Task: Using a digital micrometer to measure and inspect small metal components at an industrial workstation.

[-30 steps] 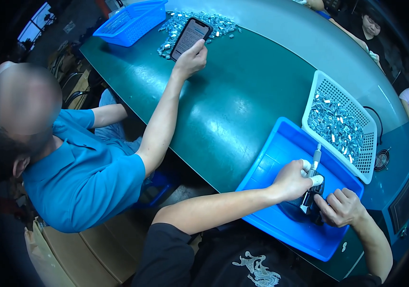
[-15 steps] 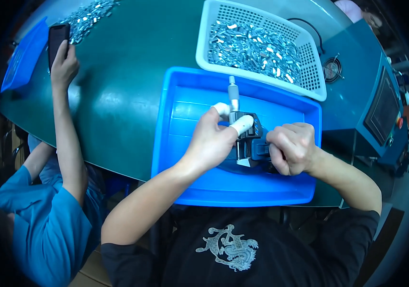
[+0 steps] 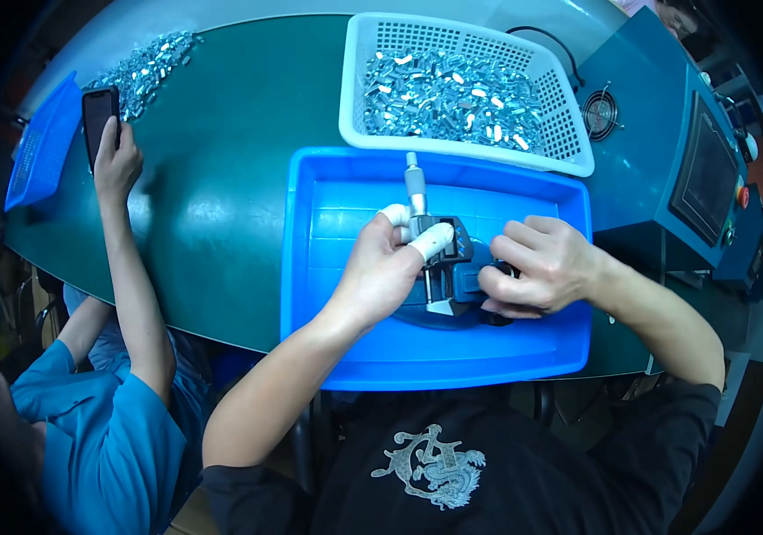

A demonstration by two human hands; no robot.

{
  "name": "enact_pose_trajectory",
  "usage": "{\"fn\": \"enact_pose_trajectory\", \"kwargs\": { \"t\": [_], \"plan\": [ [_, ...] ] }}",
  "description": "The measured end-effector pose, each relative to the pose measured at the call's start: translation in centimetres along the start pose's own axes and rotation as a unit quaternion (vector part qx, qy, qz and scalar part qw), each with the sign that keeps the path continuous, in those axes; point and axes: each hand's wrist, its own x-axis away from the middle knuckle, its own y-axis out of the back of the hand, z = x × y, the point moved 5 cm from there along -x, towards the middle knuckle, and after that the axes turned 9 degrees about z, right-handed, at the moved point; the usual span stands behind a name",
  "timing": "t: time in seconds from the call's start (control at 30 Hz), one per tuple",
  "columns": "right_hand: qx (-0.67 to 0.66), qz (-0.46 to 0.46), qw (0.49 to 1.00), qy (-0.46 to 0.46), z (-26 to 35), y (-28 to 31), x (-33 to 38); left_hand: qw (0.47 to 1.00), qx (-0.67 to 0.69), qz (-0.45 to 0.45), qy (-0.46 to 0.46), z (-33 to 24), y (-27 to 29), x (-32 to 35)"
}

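Note:
A digital micrometer (image 3: 415, 183) with a silver thimble and dark body is clamped in a blue stand (image 3: 468, 281) inside a shallow blue tray (image 3: 363, 364). Its thimble points away from me. My left hand (image 3: 372, 276) is closed around the micrometer's body, white covers on its thumb and a finger. On the stand's right side, my right hand (image 3: 546, 267) has its fingers curled at a dark knob (image 3: 495, 316), which they partly hide. The measuring gap lies toward me; I cannot make out any part in it.
Behind the tray, a white perforated basket (image 3: 350, 98) holds many small shiny metal pieces (image 3: 453, 98). A blue machine (image 3: 649, 160) with a screen stands right. At left, a co-worker's hand (image 3: 118, 165) holds a phone (image 3: 100, 125) near a metal pile (image 3: 145, 71) and blue basket (image 3: 42, 147).
My right hand has turned at the knob, its fingers going from a tight fist to a looser curl. My left hand keeps its hold. The whole view has shifted slightly.

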Motion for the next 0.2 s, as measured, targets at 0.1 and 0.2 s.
{"fn": "enact_pose_trajectory", "kwargs": {
  "t": [0.1, 0.2],
  "plan": [
    [0.038, -0.025, 0.990, 0.135, -0.02, -0.22, -0.72, 0.999, -0.026, -0.003, -0.021, 0.22, 0.51, -0.25],
    [0.025, 0.088, 0.988, 0.123, -0.22, -0.29, -0.49, 0.999, -0.035, -0.006, -0.012, -0.34, 0.33, 0.10]
  ]
}}
